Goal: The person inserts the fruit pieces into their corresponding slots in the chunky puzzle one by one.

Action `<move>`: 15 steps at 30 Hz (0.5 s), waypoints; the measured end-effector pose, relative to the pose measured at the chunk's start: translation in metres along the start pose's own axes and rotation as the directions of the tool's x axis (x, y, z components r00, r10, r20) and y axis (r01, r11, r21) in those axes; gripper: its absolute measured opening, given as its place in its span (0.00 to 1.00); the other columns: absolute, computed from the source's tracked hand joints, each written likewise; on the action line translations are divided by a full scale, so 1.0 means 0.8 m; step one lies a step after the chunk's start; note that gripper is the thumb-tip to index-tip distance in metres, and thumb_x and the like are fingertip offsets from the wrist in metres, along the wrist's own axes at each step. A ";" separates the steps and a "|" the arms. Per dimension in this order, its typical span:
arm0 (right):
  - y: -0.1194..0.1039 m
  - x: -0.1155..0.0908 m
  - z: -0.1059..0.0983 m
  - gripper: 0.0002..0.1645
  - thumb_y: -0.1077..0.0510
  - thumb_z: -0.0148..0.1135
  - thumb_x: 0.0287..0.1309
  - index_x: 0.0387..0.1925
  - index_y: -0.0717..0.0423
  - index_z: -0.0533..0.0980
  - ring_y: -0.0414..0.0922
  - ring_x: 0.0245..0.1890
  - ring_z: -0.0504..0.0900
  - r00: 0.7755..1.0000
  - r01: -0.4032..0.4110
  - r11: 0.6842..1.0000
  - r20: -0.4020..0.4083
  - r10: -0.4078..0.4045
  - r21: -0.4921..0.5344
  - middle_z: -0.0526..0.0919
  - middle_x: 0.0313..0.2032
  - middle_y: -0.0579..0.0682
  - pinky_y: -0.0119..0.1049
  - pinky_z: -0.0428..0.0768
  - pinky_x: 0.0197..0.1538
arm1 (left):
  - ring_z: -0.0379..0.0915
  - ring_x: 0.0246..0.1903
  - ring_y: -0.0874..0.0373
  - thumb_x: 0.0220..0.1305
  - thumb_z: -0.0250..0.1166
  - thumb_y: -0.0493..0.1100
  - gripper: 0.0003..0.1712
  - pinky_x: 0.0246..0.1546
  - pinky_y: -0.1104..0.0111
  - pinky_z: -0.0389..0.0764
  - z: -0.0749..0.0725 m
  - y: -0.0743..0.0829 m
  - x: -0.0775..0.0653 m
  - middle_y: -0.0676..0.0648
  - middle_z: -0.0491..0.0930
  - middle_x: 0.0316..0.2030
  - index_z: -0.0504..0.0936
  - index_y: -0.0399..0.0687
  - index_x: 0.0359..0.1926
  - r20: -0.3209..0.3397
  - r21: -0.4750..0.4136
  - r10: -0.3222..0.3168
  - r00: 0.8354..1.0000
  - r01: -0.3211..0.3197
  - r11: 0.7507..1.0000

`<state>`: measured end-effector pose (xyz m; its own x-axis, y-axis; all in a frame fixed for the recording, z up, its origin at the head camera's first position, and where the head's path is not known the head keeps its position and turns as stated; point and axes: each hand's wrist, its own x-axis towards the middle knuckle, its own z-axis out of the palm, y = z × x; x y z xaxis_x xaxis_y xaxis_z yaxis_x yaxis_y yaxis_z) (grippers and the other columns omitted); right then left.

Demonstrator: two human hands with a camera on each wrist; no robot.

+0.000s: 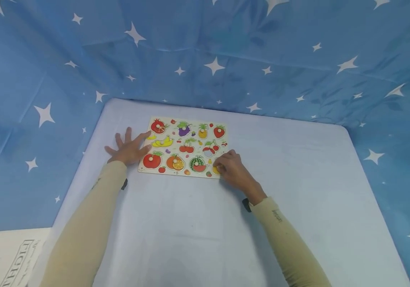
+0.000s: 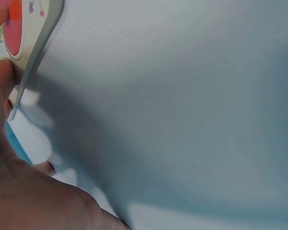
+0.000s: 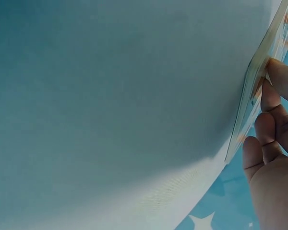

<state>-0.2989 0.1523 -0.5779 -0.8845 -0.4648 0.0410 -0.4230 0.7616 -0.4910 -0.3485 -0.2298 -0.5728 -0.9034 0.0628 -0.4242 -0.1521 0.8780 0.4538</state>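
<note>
A wooden fruit knob puzzle board [image 1: 170, 150] lies on the table, its slots holding fruit pieces such as a red apple piece [image 1: 152, 161], a banana piece [image 1: 162, 142] and a watermelon piece [image 1: 198, 164]. My left hand [image 1: 128, 150], fingers spread, rests at the board's left edge with thumb and forefinger touching it. At the lower right corner my right hand [image 1: 232, 169] pinches a yellow puzzle piece [image 1: 216, 170] between thumb and forefinger. Most of that piece is hidden by the fingers, so its fruit cannot be told. The right wrist view shows the fingertips [image 3: 270, 98] close against the board's face.
A white cloth covers the table [image 1: 316, 191] around the board. Behind it hangs a blue curtain [image 1: 176, 36] with white stars. At the lower left lies a pale printed sheet or box [image 1: 7, 255] with lettering.
</note>
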 end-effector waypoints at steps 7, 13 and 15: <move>0.001 0.006 0.012 0.08 0.71 0.71 0.64 0.40 0.56 0.87 0.53 0.49 0.75 0.999 -0.024 1.000 -0.038 0.024 -0.005 0.90 0.43 0.52 0.52 0.70 0.54 | 0.09 0.76 0.21 0.80 0.55 0.59 0.44 0.60 0.16 0.22 0.001 -0.007 0.011 0.31 0.18 0.82 0.47 0.64 0.87 0.013 -0.007 -0.003 1.000 0.003 1.000; 0.003 -0.002 0.021 0.09 0.65 0.71 0.66 0.46 0.56 0.87 0.55 0.53 0.75 0.995 -0.098 0.995 -0.007 0.098 0.016 0.90 0.48 0.53 0.56 0.69 0.57 | 0.13 0.77 0.20 0.79 0.57 0.59 0.45 0.61 0.16 0.23 0.024 -0.017 0.007 0.31 0.22 0.83 0.47 0.63 0.87 -0.010 -0.014 -0.005 1.000 0.005 1.000; 0.008 -0.009 0.020 0.15 0.61 0.71 0.68 0.54 0.57 0.86 0.57 0.59 0.73 0.988 -0.156 0.987 -0.001 0.156 0.041 0.87 0.55 0.55 0.58 0.67 0.61 | 0.19 0.78 0.20 0.78 0.59 0.58 0.47 0.62 0.15 0.26 0.035 -0.020 0.006 0.30 0.28 0.83 0.47 0.62 0.87 -0.046 0.003 0.006 0.999 -0.005 1.000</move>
<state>-0.2925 0.1534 -0.5951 -0.9399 -0.3397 -0.0349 -0.2716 0.8054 -0.5269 -0.3390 -0.2303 -0.6039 -0.9218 0.0457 -0.3851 -0.1459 0.8792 0.4535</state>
